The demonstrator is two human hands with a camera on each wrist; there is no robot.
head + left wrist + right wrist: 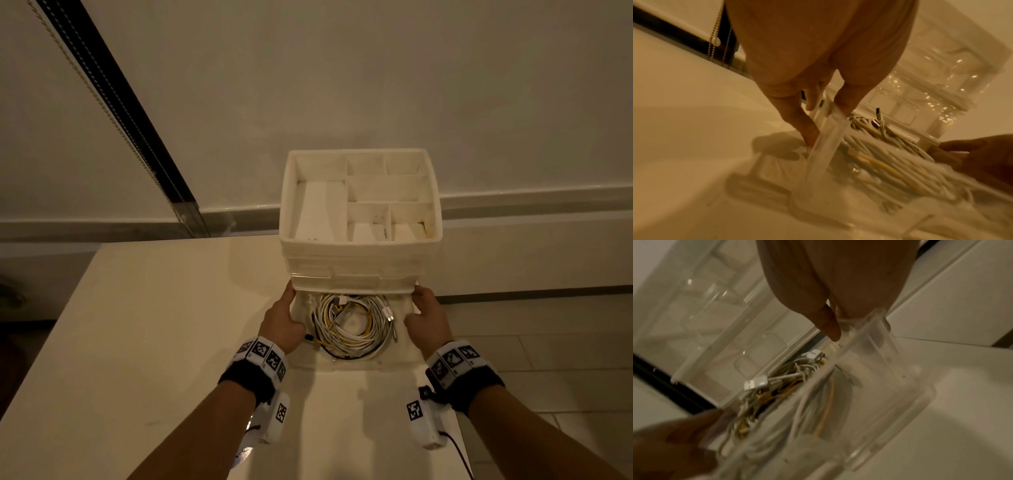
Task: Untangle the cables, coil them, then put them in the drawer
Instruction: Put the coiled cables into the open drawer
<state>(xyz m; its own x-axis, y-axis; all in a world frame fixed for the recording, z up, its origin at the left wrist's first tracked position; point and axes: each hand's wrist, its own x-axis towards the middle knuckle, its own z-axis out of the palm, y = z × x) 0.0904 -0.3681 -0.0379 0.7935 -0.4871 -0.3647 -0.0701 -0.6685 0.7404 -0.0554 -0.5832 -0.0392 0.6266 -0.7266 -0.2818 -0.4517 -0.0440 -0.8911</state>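
White, yellow and black cables lie coiled together inside the clear drawer, which is pulled out from the bottom of a translucent drawer unit. My left hand pinches the drawer's left wall, fingers outside and thumb on the inner side. My right hand pinches the right wall the same way. The left wrist view shows the left hand on the wall beside the cables. In the right wrist view my right hand holds the wall, with white plugs on top of the cables.
The unit stands at the far right of a pale table, whose right edge runs just beside my right wrist, with tiled floor beyond. An open divided tray tops the unit. A blind's bead chain hangs at the left wall.
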